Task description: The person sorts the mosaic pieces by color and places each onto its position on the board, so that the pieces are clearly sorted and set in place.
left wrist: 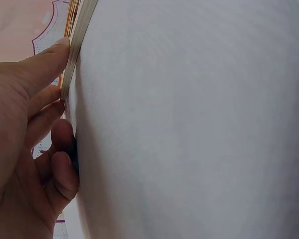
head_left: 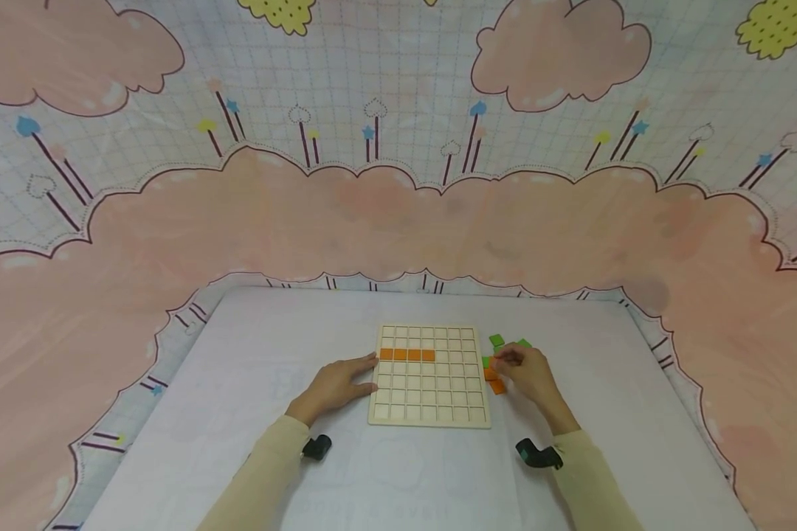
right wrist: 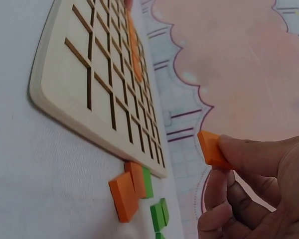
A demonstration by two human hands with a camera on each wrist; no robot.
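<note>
A square wooden grid board (head_left: 429, 417) lies on the white-covered table, with a row of orange tiles (head_left: 408, 355) set in its second row from the far edge, starting at the left. My left hand (head_left: 332, 387) touches the board's left edge with thumb and fingers extended. In the right wrist view, my right hand (right wrist: 259, 184) pinches an orange square tile (right wrist: 212, 149) between thumb and fingers. That hand is just right of the board, above loose tiles. Two loose orange tiles (right wrist: 123, 197) and several green tiles (right wrist: 157, 215) lie beside the board's right edge.
White cloth covers the table (head_left: 206, 413) around the board. A patterned curtain (head_left: 398, 221) with pink clouds hangs behind and along the table's sides. Black wrist straps (head_left: 538, 454) show below the sleeves.
</note>
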